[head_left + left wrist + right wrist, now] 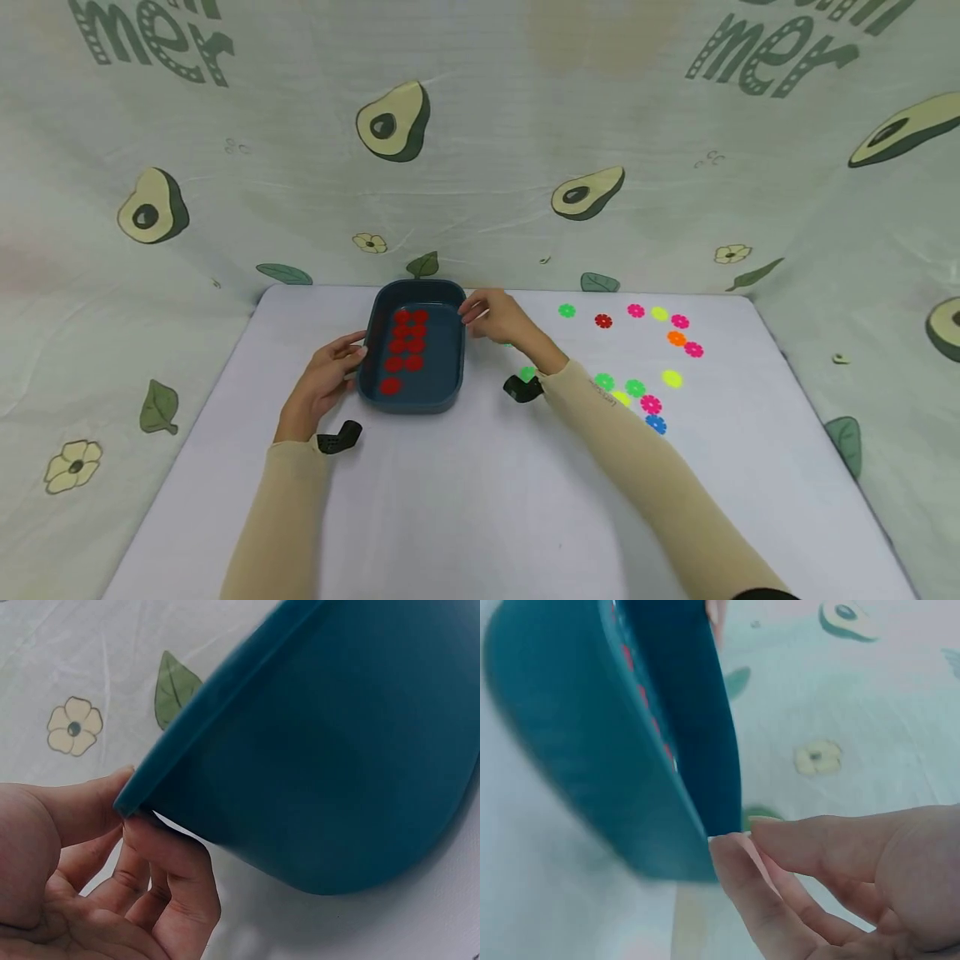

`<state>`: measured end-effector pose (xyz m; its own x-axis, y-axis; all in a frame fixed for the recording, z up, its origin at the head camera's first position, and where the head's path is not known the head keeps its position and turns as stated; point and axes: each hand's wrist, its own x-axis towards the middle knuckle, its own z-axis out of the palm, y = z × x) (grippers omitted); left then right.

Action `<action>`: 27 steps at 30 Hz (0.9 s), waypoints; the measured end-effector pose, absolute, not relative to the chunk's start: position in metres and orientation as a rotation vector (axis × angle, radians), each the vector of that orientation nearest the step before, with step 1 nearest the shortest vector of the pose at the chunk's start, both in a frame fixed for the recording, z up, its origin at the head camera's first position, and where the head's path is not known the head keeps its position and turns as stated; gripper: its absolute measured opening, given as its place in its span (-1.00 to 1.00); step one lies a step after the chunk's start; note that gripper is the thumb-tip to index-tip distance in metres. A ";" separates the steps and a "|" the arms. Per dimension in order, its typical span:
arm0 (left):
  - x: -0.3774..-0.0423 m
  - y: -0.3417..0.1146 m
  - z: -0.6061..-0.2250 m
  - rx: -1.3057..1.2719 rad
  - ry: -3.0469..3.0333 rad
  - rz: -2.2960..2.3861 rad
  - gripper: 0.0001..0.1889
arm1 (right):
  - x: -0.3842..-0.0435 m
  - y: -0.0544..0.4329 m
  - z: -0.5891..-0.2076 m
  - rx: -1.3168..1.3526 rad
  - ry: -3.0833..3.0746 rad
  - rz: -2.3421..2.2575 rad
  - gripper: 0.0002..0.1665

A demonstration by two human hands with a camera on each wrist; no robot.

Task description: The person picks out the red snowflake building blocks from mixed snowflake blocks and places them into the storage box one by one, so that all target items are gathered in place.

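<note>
A dark blue rectangular tray (pixel 416 400) stands at the left of the table, with several red flower-shaped pieces (pixel 415 345) in two columns on its floor. My left hand (pixel 322 379) holds the tray's left rim, pinched between thumb and index finger in the left wrist view. My right hand (pixel 495 317) is at the tray's far right side, its fingertips right at the rim. In the right wrist view its thumb (pixel 802 836) stands a little apart from the index finger, the other fingers bent loosely below, nothing visible between them.
Scattered flower-shaped pieces lie to the right on the white table (pixel 465 508): a red one (pixel 603 321), an orange one (pixel 677 338), a blue one (pixel 656 424), and several green, pink and yellow ones. A patterned cloth (pixel 480 208) hangs behind. My right sleeve (pixel 637 467) passes over some pieces.
</note>
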<state>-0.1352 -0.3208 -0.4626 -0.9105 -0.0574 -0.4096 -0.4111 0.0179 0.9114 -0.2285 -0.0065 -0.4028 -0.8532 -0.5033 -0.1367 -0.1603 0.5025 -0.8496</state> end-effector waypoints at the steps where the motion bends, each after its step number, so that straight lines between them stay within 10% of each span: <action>1: -0.135 -0.321 -0.462 -0.484 2.036 1.978 -0.40 | -0.228 0.000 -0.403 -0.526 2.385 -1.319 -0.59; 27: -0.135 -0.322 -0.462 -0.452 1.952 2.072 -0.41 | -0.239 0.162 -0.457 -0.048 2.640 -1.463 -0.53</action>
